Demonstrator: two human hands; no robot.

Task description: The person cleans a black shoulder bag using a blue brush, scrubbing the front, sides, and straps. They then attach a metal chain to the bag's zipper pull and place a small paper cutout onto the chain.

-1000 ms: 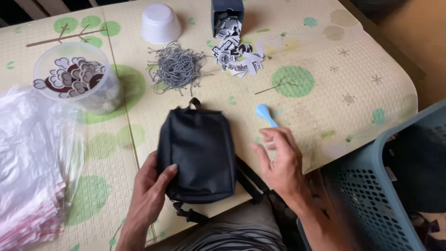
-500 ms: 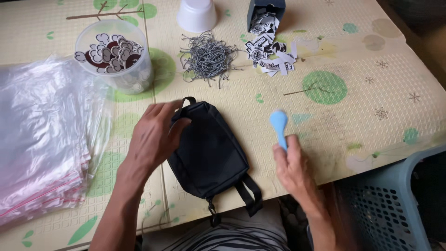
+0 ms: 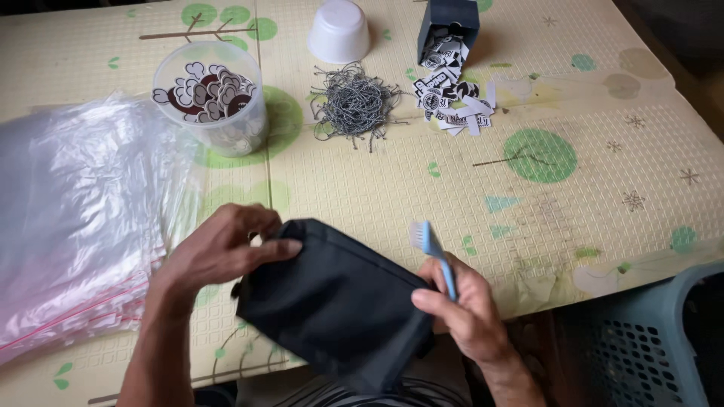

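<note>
Gripping the top edge of a black fabric pouch (image 3: 335, 305), the left hand (image 3: 219, 252) has its fingers curled closed over the pouch's upper left corner. The pouch lies at the near edge of the table (image 3: 573, 218), tilted, its lower end hanging past the table's edge toward the person. The right hand (image 3: 464, 309) is closed around the handle of a small light-blue brush (image 3: 434, 252) — bristles up and facing left, just above the pouch's right side. Beside the left arm lies a stack of clear plastic bags (image 3: 83, 218). Farther back stand a clear tub of stickers (image 3: 213, 105), a tangle of grey string loops (image 3: 354, 105), an upturned white cup (image 3: 339, 30) and a dark box spilling printed tags (image 3: 452, 83). A blue-grey basket (image 3: 648, 339) sits at the lower right.
</note>
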